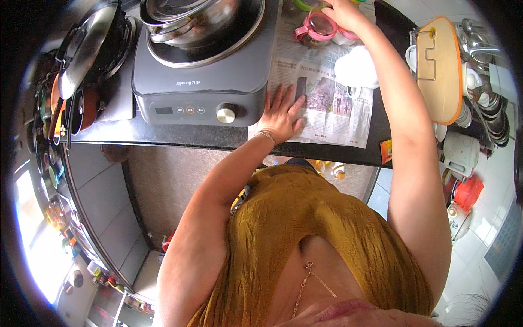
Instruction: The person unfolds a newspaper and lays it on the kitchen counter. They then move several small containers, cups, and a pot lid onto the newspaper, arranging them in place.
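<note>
My left hand [280, 114] lies palm down with fingers spread on a newspaper sheet [322, 126] that covers part of the dark counter. My right hand [346, 14] reaches to the top edge of the view, among small lidded jars. Just below its fingers is a clear jar with a pink lid and handle [320, 26]. A second pink-rimmed jar [345, 39] sits partly under the hand, and a green-rimmed jar [307, 5] is cut off by the frame. Whether the right fingers grip a jar is unclear. A glossy white ceramic vessel [357, 67] stands beside my right forearm.
Left of the newspaper stands a Joyoung induction cooker [200, 98] bearing a steel pot [196, 30]. Further left are a steel lid [88, 49] and dark pans. A cutting board [439, 71] stands in a rack at right, near ladles. An orange packet [386, 151] lies at the counter edge.
</note>
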